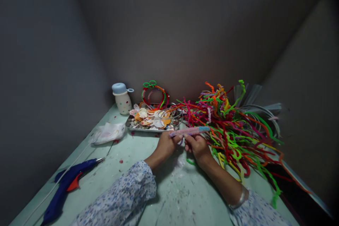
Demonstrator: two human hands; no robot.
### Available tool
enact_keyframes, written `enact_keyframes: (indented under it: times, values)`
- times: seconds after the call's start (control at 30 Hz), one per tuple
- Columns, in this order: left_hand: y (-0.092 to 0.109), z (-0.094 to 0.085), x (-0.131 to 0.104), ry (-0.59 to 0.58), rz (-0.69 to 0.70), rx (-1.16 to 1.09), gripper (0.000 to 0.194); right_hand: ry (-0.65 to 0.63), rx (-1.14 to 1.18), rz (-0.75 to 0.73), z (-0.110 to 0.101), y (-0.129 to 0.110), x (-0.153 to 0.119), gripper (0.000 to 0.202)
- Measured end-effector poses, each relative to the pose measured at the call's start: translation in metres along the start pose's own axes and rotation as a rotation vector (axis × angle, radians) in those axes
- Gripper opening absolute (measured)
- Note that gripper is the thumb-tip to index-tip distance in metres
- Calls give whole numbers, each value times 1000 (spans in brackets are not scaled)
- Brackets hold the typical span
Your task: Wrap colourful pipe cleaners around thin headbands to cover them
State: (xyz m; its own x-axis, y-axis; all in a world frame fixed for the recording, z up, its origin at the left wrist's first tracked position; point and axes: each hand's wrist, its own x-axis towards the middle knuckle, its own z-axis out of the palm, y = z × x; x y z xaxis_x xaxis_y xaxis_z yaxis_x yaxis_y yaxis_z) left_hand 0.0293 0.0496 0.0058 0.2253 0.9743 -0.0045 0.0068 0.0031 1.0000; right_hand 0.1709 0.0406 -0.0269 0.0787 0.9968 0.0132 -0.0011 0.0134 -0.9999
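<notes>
A pink fuzzy strip (189, 131) is held above the middle of the tabletop (180, 197), just nearer than the metal tray (144, 130). Its long axis runs left to right, the right end slightly higher, and its light-blue end (204, 129) points toward the right edge. The left hand (164, 146) has its grip clamped on the strip's left part, thumb nearer the wearer. The right hand (200, 149) has thumb and fingertips pinched together on a purple strand (187, 135) just below the strip.

The tray, toward the far edge, holds flower-shaped pieces (158, 119); decorated hoops (165, 100) stand at its back. A white bottle (123, 103) with a blue lid and coloured spots stands at the far left corner. Nearer along the left edge lie a plastic packet (109, 133), its faint marks too small to read, and a dark blue glue gun (61, 189) with a red trigger, nozzle pointing toward the tray side. Tangled multicoloured fuzzy stems (225, 122) cover the far right corner.
</notes>
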Motion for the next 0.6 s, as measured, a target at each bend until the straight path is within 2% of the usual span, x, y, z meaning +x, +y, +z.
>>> enact_keyframes:
  times: [0.1,0.27,0.4,0.6]
  values:
    - [-1,0,2,24,14,92,19,15,30,19,-1,1,1,34]
    - [0,1,2,6,36,108,30,23,47,40,0,-10,-4,32]
    - [3,1,0,-45,-34,85,27,26,36,36,3,-18,-8,27]
    - [1,-1,1,-72,-110,34,24,12,41,8,3,-16,-8,25]
